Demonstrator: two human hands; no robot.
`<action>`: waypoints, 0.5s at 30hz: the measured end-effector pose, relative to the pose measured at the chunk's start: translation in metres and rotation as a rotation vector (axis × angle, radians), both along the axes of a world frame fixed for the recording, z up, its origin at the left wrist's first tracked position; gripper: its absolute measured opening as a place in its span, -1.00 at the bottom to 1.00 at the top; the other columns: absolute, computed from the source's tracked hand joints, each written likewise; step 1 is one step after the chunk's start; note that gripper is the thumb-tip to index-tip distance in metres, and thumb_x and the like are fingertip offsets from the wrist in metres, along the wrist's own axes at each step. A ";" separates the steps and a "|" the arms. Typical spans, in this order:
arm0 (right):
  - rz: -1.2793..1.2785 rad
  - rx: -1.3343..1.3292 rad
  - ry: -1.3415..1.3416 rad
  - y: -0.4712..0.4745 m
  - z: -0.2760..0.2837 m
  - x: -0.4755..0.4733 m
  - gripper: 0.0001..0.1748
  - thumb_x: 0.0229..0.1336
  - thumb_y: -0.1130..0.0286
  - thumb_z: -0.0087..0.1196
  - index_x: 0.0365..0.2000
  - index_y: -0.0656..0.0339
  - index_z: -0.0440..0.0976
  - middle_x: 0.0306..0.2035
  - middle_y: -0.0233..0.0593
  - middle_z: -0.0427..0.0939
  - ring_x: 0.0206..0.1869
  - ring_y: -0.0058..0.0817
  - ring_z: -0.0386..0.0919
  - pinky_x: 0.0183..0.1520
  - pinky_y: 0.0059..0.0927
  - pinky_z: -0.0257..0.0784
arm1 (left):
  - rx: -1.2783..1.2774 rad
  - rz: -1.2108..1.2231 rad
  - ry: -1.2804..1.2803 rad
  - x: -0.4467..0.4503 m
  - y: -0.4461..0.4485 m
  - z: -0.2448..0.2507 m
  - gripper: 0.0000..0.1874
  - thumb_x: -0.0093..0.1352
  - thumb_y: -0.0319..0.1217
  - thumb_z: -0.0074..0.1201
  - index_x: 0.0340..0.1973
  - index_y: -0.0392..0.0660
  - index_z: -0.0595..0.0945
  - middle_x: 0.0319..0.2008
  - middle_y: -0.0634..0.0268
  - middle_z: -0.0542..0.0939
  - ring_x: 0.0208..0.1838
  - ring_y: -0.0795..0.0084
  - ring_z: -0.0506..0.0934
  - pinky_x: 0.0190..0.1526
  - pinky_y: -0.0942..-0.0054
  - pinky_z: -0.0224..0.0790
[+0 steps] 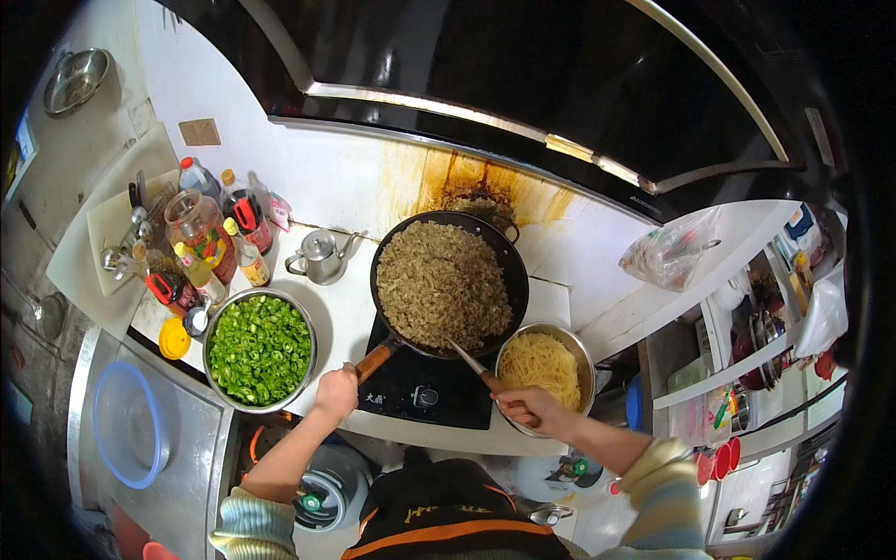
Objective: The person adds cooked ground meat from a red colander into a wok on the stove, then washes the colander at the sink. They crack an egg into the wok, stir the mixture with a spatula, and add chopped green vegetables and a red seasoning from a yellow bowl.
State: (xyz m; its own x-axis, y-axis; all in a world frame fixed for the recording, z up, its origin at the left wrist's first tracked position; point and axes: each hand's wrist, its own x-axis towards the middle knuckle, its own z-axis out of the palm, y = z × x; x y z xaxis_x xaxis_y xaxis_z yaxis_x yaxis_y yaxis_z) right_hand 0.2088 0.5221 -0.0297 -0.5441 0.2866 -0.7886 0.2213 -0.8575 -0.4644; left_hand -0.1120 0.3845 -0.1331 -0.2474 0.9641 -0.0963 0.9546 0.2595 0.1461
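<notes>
A black wok (519,283) stands on a black induction cooker (434,402), heaped with crumbly brown minced food (444,280). My left hand (338,392) grips the wok's wooden handle (374,362) near its end. In my right hand (535,407) is a metal cooking spatula (470,358) with a wooden grip; its blade is hidden in the brown food. A steel bowl of yellow shreds (542,364) sits right of the wok, partly beneath my right hand. To the left, a steel bowl (313,350) is full of chopped green peppers (260,350).
A metal oil pot (318,255) stands behind the peppers. Several sauce bottles (246,255) and a wide jar (199,234) crowd the left counter. A black range hood (462,63) overhangs the wok. Below are a gas cylinder (332,483) and, leftward, a blue plastic basin (129,427).
</notes>
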 end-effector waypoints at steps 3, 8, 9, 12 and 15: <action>-0.067 0.310 -0.045 -0.004 -0.030 -0.015 -0.87 0.08 0.47 0.01 -0.43 0.33 0.33 -0.69 -0.46 0.22 -0.74 -0.73 0.11 -0.73 -0.66 -0.04 | 0.002 0.005 0.020 0.003 -0.002 0.000 -0.70 0.06 -0.51 0.02 -0.29 -0.38 0.45 -0.58 0.10 0.56 -0.47 0.20 0.58 -0.39 0.38 0.45; 0.041 0.561 -0.126 0.027 -0.024 0.010 -0.93 0.04 0.54 0.00 -0.47 0.35 0.35 -0.75 -0.40 0.25 -0.76 -0.68 0.15 -0.72 -0.61 0.00 | -0.033 0.051 0.004 0.005 -0.004 -0.004 -0.77 0.05 -0.50 0.04 -0.38 -0.29 0.42 -0.55 0.05 0.57 -0.44 0.16 0.58 -0.35 0.34 0.46; 0.074 0.603 -0.124 0.033 -0.019 0.017 -0.93 0.04 0.54 0.00 -0.47 0.35 0.36 -0.75 -0.40 0.25 -0.77 -0.68 0.15 -0.72 -0.61 0.00 | -0.038 0.058 0.008 0.005 -0.003 -0.005 -0.77 0.06 -0.50 0.04 -0.38 -0.29 0.42 -0.55 0.04 0.58 -0.44 0.15 0.59 -0.34 0.34 0.46; 0.182 0.713 -0.185 0.042 0.011 0.038 -0.91 0.01 0.53 0.04 -0.48 0.37 0.40 -0.77 -0.39 0.26 -0.77 -0.67 0.18 -0.71 -0.61 0.01 | -0.034 0.064 0.007 0.003 0.004 -0.002 -0.76 0.06 -0.49 0.06 -0.37 -0.29 0.42 -0.53 0.02 0.58 -0.42 0.14 0.59 -0.34 0.33 0.46; 0.230 0.788 -0.262 0.043 0.044 0.045 -0.89 0.00 0.52 0.07 -0.48 0.40 0.44 -0.75 -0.37 0.30 -0.75 -0.67 0.21 -0.70 -0.61 0.06 | -0.065 0.069 0.004 0.003 0.001 0.005 -0.75 0.07 -0.48 0.06 -0.37 -0.28 0.41 -0.52 0.02 0.58 -0.41 0.14 0.59 -0.32 0.34 0.46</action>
